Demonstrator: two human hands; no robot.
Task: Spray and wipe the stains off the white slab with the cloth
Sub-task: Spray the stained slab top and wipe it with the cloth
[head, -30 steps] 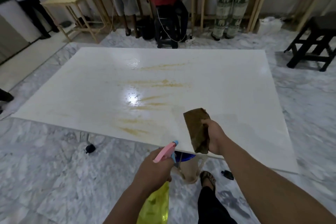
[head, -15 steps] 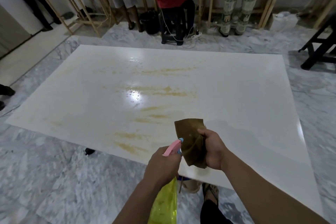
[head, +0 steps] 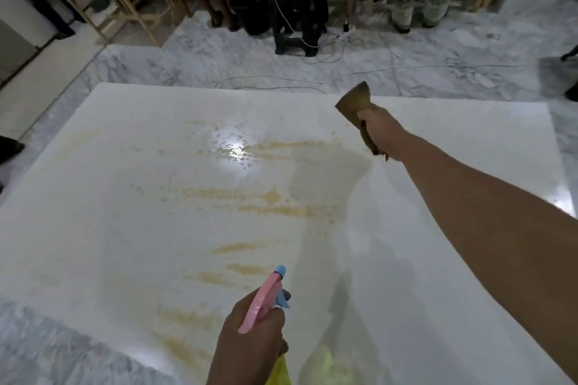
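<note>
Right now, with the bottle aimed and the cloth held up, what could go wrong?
1. The right hand holds the cloth above the far part of the slab, so spray from the bottle in the left hand may wet it instead of the stains.
2. The slab already looks wet; more liquid could run off onto the floor near the cables.

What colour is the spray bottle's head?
Pink, with a blue nozzle, on the spray bottle; the head view shows it.

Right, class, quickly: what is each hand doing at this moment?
Left hand: grips the spray bottle, nozzle aimed over the white slab.
Right hand: grips the brown cloth, held out over the slab's far side.
</note>
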